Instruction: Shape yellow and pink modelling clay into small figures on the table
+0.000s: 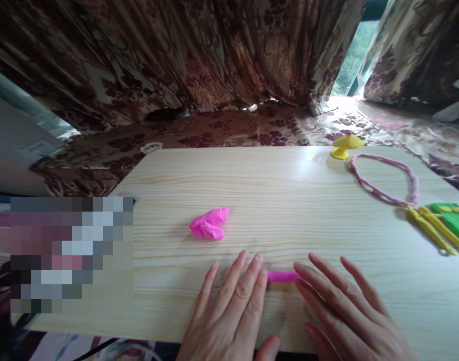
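A thin roll of bright pink modelling clay (282,277) lies crosswise on the wooden table (274,185). My left hand (231,306) rests flat over its left end, fingers stretched out and slightly spread. Over the right end lies my right hand (346,303), also flat with its fingers apart. Only the middle stretch of the roll shows between the hands; both ends are hidden under the fingers. Beyond my left hand sits a crumpled lump of the same pink clay (209,224), untouched.
Toward the back right stand a yellow clay piece on a foot (346,144) and a pink twisted ring (415,188). Yellow clay strips (427,230) and a green clay piece (453,220) lie at the right edge. Patterned curtains (199,55) hang behind the table. A blurred-out patch covers the left.
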Demonstrator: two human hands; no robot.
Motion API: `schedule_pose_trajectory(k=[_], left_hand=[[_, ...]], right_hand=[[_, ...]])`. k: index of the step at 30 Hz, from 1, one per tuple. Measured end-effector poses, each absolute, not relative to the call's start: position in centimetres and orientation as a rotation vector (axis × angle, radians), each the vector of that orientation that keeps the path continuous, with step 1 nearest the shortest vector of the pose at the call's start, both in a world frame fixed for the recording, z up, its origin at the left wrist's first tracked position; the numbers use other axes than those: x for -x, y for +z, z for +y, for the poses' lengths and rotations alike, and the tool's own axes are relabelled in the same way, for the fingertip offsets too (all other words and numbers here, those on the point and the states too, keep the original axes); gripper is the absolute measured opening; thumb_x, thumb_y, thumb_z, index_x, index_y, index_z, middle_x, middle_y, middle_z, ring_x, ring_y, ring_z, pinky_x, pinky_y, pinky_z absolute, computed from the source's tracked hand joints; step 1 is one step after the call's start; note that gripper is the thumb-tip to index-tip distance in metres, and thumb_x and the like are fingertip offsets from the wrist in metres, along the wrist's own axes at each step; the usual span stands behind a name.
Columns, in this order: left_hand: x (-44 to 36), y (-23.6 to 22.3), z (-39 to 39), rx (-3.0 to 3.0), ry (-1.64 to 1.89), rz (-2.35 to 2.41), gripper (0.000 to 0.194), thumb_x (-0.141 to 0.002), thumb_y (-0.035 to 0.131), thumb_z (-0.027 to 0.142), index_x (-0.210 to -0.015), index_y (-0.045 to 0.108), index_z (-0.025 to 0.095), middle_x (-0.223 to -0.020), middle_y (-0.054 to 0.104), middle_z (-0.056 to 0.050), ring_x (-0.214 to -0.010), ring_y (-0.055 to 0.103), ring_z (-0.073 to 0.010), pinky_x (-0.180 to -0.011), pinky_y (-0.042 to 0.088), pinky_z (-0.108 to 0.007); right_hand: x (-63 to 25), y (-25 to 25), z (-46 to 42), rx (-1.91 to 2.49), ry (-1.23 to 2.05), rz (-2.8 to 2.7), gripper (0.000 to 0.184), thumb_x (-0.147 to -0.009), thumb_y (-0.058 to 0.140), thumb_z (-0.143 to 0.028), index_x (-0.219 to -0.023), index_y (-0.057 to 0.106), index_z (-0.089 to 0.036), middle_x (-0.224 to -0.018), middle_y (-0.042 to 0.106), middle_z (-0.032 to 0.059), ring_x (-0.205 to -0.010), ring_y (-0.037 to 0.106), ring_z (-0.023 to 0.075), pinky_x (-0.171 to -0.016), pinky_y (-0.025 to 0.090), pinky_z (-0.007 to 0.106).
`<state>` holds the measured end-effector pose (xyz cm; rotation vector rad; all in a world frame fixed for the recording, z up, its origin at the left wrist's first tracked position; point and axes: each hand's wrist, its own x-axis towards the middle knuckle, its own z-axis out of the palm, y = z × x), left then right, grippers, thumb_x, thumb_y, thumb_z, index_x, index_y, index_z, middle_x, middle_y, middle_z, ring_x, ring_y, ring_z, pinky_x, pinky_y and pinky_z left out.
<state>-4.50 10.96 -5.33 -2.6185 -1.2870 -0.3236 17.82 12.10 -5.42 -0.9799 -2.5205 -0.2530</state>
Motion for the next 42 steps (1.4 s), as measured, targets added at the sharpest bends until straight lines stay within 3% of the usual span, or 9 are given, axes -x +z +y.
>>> schedule_pose_trajectory(k=[4, 9, 14, 19, 26, 29, 35, 42], left_hand=[[4.3, -5.4, 11.2, 2.581, -0.371, -1.33, 0.054, -0.085, 0.045, 0.039, -0.133, 0.043, 0.013, -0.141, 0.041, -0.006, -0.133, 0.032, -0.0228, -0.112, 0.014, -0.041], [5.0, -5.8, 10.7, 2.639, -0.31, -1.183, 0.054, -0.084, 0.048, 0.042, -0.133, 0.043, 0.017, -0.141, 0.043, -0.003, -0.133, 0.031, -0.0218, -0.114, 0.008, -0.04], [4.7, -5.7, 10.7, 2.582, -0.338, -1.32, 0.056, -0.085, 0.045, 0.041, -0.134, 0.042, 0.013, -0.142, 0.04, -0.007, -0.133, 0.031, -0.0227, -0.113, 0.011, -0.041], [4.7, -5.9, 10.7, 2.634, -0.303, -1.188, 0.053, -0.085, 0.047, 0.04, -0.132, 0.044, 0.017, -0.141, 0.043, -0.004, -0.133, 0.031, -0.0213, -0.114, 0.008, -0.04], [4.5, -5.6, 10.8, 2.613, -0.308, -1.291, 0.054, -0.086, 0.045, 0.041, -0.133, 0.042, 0.015, -0.142, 0.041, -0.005, -0.134, 0.03, -0.0222, -0.114, 0.011, -0.041], [4.8, -5.8, 10.5, 2.66, -0.305, -1.156, 0.053, -0.086, 0.047, 0.042, -0.133, 0.044, 0.018, -0.141, 0.043, -0.003, -0.134, 0.029, -0.0212, -0.115, 0.007, -0.04], [4.2, -5.4, 11.0, 2.624, -0.278, -1.389, 0.055, -0.087, 0.042, 0.039, -0.137, 0.036, 0.016, -0.146, 0.034, -0.004, -0.135, 0.028, -0.0212, -0.114, 0.011, -0.041], [4.1, -5.8, 10.0, 2.632, -0.316, -1.274, 0.055, -0.085, 0.046, 0.034, -0.135, 0.038, 0.013, -0.143, 0.039, -0.006, -0.134, 0.029, -0.023, -0.113, 0.011, -0.041]], right_hand=[[-17.4, -5.6, 11.9, 0.962, -0.26, -2.534, 0.04, -0.081, 0.051, -0.017, -0.12, 0.055, -0.009, -0.125, 0.058, 0.0099, -0.121, 0.05, 0.0236, -0.113, 0.016, 0.043], [-17.8, -5.3, 11.5, 0.901, -0.281, -2.568, 0.031, -0.087, 0.052, -0.028, -0.117, 0.058, -0.02, -0.123, 0.061, 0.0033, -0.12, 0.05, 0.0176, -0.113, 0.018, 0.037], [-17.5, -5.3, 11.7, 0.982, -0.281, -2.523, 0.036, -0.088, 0.049, -0.032, -0.115, 0.06, -0.012, -0.124, 0.059, 0.0093, -0.116, 0.054, 0.0204, -0.114, 0.012, 0.039], [-17.9, -5.4, 11.5, 0.871, -0.313, -2.65, 0.038, -0.086, 0.054, -0.038, -0.118, 0.058, -0.018, -0.129, 0.055, 0.0057, -0.119, 0.051, 0.0213, -0.114, 0.01, 0.043], [-17.7, -5.0, 11.7, 0.952, -0.282, -2.583, 0.038, -0.089, 0.047, -0.036, -0.118, 0.058, -0.014, -0.125, 0.058, 0.0081, -0.12, 0.05, 0.0193, -0.114, 0.013, 0.04], [-18.0, -5.1, 11.5, 0.861, -0.303, -2.683, 0.04, -0.089, 0.048, -0.04, -0.121, 0.056, -0.018, -0.131, 0.053, 0.0055, -0.122, 0.048, 0.0204, -0.114, 0.01, 0.041], [-17.3, -4.9, 12.0, 1.007, -0.257, -2.588, 0.04, -0.086, 0.049, -0.035, -0.118, 0.059, -0.011, -0.128, 0.055, 0.0088, -0.119, 0.051, 0.0216, -0.115, 0.006, 0.039], [-18.4, -4.8, 11.2, 0.825, -0.307, -2.652, 0.031, -0.086, 0.054, -0.027, -0.114, 0.06, -0.016, -0.126, 0.057, 0.0061, -0.117, 0.053, 0.022, -0.114, 0.011, 0.045]])
